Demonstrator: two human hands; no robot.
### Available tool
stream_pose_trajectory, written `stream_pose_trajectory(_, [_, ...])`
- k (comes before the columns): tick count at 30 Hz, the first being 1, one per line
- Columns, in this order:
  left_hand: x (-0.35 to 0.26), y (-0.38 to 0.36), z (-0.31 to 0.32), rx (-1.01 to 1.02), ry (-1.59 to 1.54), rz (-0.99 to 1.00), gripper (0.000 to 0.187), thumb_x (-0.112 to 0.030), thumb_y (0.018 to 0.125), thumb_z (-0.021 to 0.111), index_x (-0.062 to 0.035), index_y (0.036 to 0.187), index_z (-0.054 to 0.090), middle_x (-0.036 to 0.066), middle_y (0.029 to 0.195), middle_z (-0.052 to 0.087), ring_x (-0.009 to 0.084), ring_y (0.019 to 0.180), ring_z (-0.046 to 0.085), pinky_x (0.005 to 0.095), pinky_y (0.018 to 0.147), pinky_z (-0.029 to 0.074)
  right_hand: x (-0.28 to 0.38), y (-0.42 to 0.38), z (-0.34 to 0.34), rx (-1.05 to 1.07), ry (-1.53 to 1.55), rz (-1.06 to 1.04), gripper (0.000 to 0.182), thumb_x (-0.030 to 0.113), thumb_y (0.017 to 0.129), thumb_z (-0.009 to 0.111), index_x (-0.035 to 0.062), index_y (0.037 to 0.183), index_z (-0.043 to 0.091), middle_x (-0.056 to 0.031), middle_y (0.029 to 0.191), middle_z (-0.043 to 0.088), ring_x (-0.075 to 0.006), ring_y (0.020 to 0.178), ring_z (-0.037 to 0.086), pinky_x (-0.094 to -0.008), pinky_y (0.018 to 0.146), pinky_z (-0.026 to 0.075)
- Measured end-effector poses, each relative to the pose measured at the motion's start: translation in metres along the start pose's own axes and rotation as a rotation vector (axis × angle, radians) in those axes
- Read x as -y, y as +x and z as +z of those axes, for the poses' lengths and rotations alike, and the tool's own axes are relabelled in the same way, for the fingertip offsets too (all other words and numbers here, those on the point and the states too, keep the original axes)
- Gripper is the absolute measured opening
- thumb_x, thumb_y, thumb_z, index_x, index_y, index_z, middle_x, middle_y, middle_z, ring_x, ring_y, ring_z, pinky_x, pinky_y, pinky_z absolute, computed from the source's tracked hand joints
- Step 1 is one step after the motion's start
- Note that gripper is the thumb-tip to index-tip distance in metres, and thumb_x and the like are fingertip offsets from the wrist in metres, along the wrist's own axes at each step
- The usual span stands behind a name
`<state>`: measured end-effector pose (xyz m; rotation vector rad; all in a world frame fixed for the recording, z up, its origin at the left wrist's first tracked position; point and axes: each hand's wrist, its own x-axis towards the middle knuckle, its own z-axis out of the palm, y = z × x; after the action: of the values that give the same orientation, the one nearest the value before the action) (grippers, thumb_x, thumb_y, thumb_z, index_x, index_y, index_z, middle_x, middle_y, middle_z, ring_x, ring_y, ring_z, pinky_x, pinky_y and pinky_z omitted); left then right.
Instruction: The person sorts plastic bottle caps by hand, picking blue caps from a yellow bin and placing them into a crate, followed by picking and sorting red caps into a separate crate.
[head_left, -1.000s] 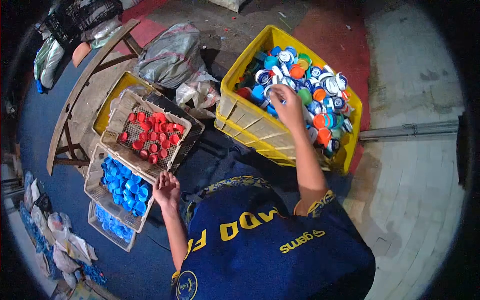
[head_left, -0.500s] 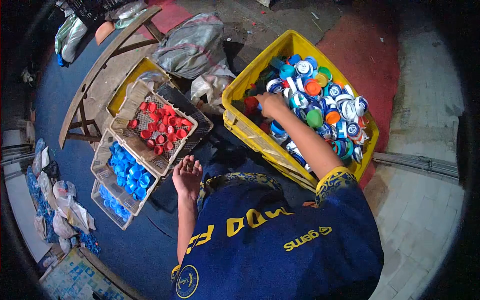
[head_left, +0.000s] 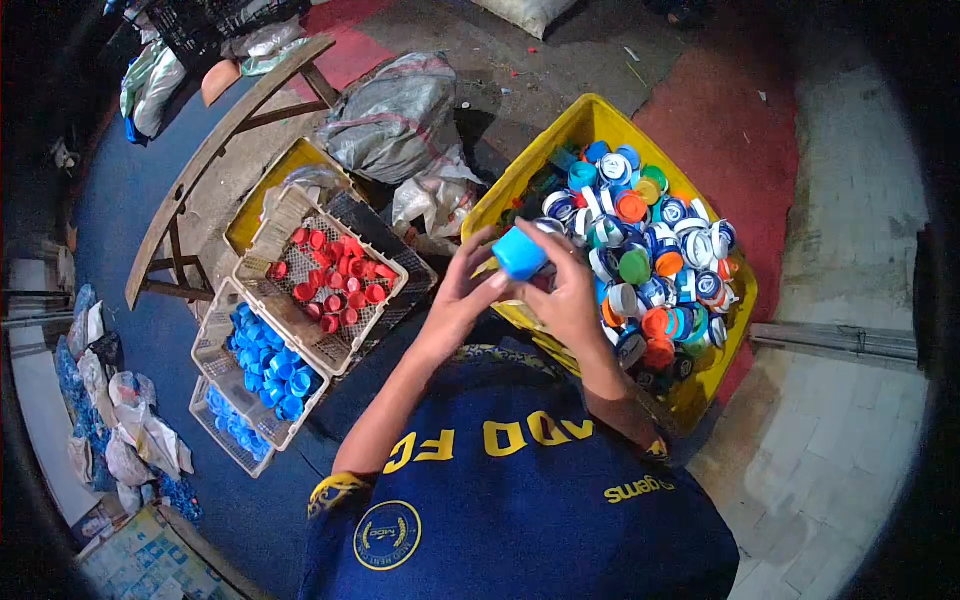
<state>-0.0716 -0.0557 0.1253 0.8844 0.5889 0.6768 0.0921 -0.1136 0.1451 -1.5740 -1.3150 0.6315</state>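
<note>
A light blue plastic cap (head_left: 519,254) is between my two hands, above the near left edge of the yellow crate (head_left: 494,198). My left hand (head_left: 466,289) closes on the cap from the left, and my right hand (head_left: 566,292) closes on it from the right. Fingers hide part of its rim. Mixed caps in white, blue, orange and green fill the crate, among them a green cap (head_left: 635,267) and an orange cap (head_left: 631,207).
On the left, one pale basket (head_left: 262,292) holds red caps (head_left: 352,268); another carries blue caps (head_left: 270,362). A lower basket has lighter blue caps (head_left: 236,421). Beyond them lie a grey sack (head_left: 392,108) and a curved wooden frame (head_left: 225,130). Plastic bags (head_left: 126,455) are at far left.
My right hand has come out of the crate, now with a blue cap. My left hand has risen from beside the baskets to meet it, and its open fingers have closed on the cap.
</note>
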Motion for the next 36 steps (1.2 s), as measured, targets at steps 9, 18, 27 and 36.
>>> stream_pose_trajectory(9, [0.013, 0.012, -0.006, 0.035, 0.004, 0.007, 0.054, -0.021, 0.095, 0.069, -0.0051, 0.142, 0.047, 0.007, 0.13, 0.056, 0.017, 0.119, 0.055, 0.0325, 0.099, 0.048, -0.003, -0.013, 0.006, -0.031, 0.45, 0.168, 0.038, -0.005, 0.085, 0.067, -0.0018, 0.123, 0.061, -0.0068, 0.105, 0.07, -0.0108, 0.091, 0.066, -0.0284, 0.082, 0.053])
stream_pose_trajectory(18, [0.006, 0.013, -0.02, -0.087, -0.241, 0.011, 0.06, -0.032, 0.099, 0.061, -0.0087, 0.148, 0.036, 0.011, 0.135, 0.053, 0.025, 0.12, 0.057, 0.041, 0.094, 0.054, -0.006, 0.004, 0.0, -0.381, 0.444, 0.104, 0.026, -0.004, 0.084, 0.072, -0.0004, 0.108, 0.061, -0.0065, 0.113, 0.068, -0.008, 0.088, 0.063, -0.0214, 0.077, 0.049])
stream_pose_trajectory(27, [-0.016, 0.011, -0.01, -0.041, -0.648, -0.014, 0.079, -0.07, 0.097, 0.036, -0.02, 0.158, 0.026, 0.018, 0.146, 0.048, 0.0396, 0.129, 0.052, 0.0512, 0.109, 0.043, 0.027, -0.002, 0.028, 0.233, -0.184, -0.562, 0.023, 0.008, 0.077, 0.076, 0.006, 0.1, 0.072, -0.0056, 0.096, 0.067, -0.026, 0.103, 0.062, -0.0421, 0.099, 0.046])
stream_pose_trajectory(36, [0.002, -0.011, -0.038, -0.043, -0.939, -0.009, 0.07, -0.053, 0.095, 0.05, -0.0255, 0.156, 0.033, 0.015, 0.156, 0.039, 0.0365, 0.134, 0.046, 0.0496, 0.112, 0.038, 0.022, 0.017, 0.013, 0.149, 0.025, -0.643, 0.029, 0.011, 0.077, 0.082, 0.0066, 0.103, 0.072, -0.0089, 0.11, 0.069, -0.029, 0.102, 0.065, -0.0415, 0.089, 0.052])
